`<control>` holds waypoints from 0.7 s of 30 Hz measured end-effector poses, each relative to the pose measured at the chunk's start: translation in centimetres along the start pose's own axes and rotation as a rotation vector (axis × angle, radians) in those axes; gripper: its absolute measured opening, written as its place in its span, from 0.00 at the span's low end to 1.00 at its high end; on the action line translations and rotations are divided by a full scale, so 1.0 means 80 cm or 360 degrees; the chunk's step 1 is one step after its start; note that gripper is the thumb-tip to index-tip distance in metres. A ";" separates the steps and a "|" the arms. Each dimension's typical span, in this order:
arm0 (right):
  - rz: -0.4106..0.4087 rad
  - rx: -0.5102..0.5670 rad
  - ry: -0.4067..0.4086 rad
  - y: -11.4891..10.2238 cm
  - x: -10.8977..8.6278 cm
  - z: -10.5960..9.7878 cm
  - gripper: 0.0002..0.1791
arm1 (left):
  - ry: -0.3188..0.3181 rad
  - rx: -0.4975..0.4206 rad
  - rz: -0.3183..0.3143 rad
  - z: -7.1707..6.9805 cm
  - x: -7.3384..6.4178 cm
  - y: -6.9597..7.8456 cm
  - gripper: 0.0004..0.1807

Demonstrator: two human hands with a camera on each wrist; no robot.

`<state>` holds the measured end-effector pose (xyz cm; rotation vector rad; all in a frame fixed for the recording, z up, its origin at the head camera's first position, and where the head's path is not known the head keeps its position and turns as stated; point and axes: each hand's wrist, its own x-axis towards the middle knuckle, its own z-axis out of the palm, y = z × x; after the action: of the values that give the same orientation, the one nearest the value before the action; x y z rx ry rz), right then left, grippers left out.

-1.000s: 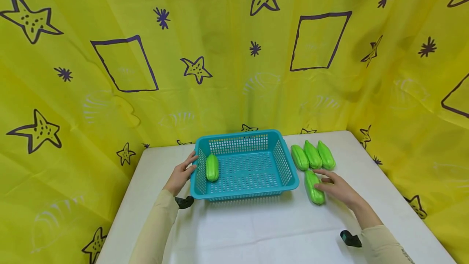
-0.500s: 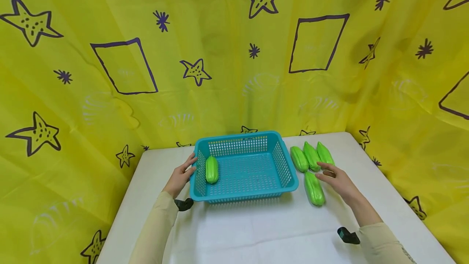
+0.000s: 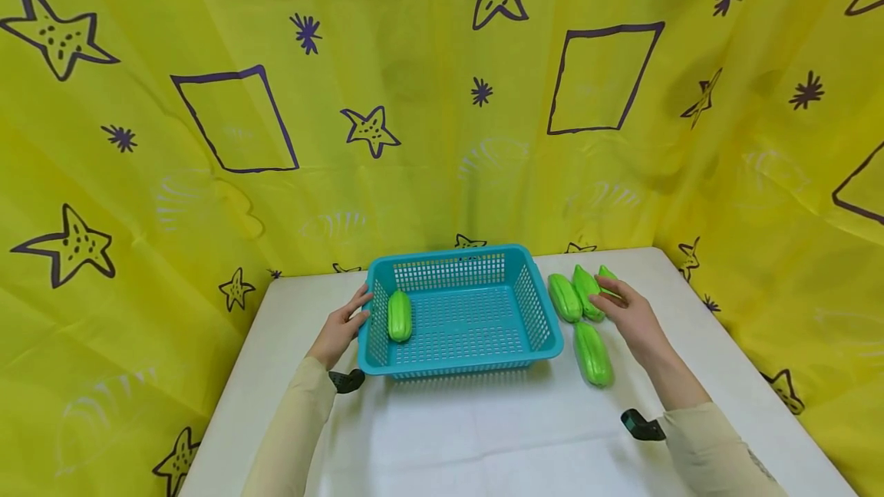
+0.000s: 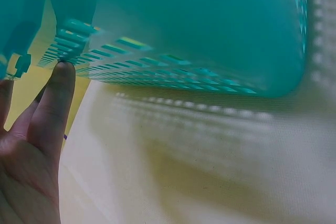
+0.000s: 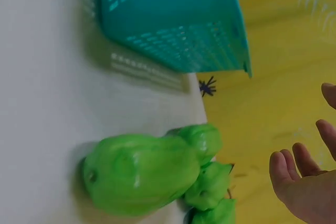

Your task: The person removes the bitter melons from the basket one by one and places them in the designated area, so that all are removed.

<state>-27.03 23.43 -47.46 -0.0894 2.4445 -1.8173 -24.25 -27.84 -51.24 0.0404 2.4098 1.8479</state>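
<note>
A turquoise plastic basket [image 3: 470,320] with a perforated floor and walls stands on the white table. My left hand [image 3: 338,332] touches its left side; in the left wrist view the fingertips [image 4: 62,72] meet the outer wall. One ribbed green fruit [image 3: 399,317], perhaps a papaya, lies inside at the left. To the basket's right, three similar fruits [image 3: 565,297] lie side by side at the back, with another fruit [image 3: 592,355] in front of them. Above the rear fruits hovers my right hand [image 3: 634,320], fingers loosely bent, holding nothing and partly covering the rightmost one.
Yellow curtain [image 3: 428,198] with dark star drawings surrounds the back and sides of the white table [image 3: 456,436]. A small black device [image 3: 642,426] sits at my right wrist, and another black device [image 3: 347,381] at my left.
My right hand has left the front fruit and moved up and back over the rear fruits. My left hand has stayed on the basket's side.
</note>
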 end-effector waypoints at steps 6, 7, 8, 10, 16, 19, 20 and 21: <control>-0.0058 0.0023 -0.0046 -0.023 0.006 0.015 0.40 | -0.0006 -0.0002 0.0001 0.000 -0.001 0.002 0.27; -0.0066 0.0050 -0.0066 -0.027 0.007 0.018 0.40 | -0.0004 -0.0001 -0.0005 0.000 -0.001 0.002 0.27; -0.0071 0.0104 -0.0089 -0.031 0.007 0.020 0.39 | -0.0004 0.0002 -0.0007 0.000 -0.001 0.002 0.27; -0.0081 0.0221 -0.0140 -0.039 0.008 0.027 0.38 | -0.0005 0.0007 -0.0009 0.001 -0.002 0.003 0.27; -0.0127 0.0521 -0.0264 -0.063 0.009 0.048 0.37 | 0.0009 0.0011 -0.0004 0.001 -0.003 0.003 0.27; -0.0146 0.0433 -0.0266 -0.071 0.012 0.058 0.37 | 0.0013 0.0007 -0.0006 0.002 -0.004 0.004 0.27; -0.0153 0.0378 -0.0260 -0.073 0.013 0.061 0.37 | 0.0014 0.0006 -0.0007 0.002 -0.004 0.005 0.27; -0.0162 0.0325 -0.0255 -0.075 0.014 0.064 0.37 | 0.0018 0.0007 -0.0010 0.002 -0.004 0.005 0.27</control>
<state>-27.65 16.70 -43.26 -0.3356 2.1718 -2.0049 -23.94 -27.62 -50.86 0.0227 2.4184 1.8450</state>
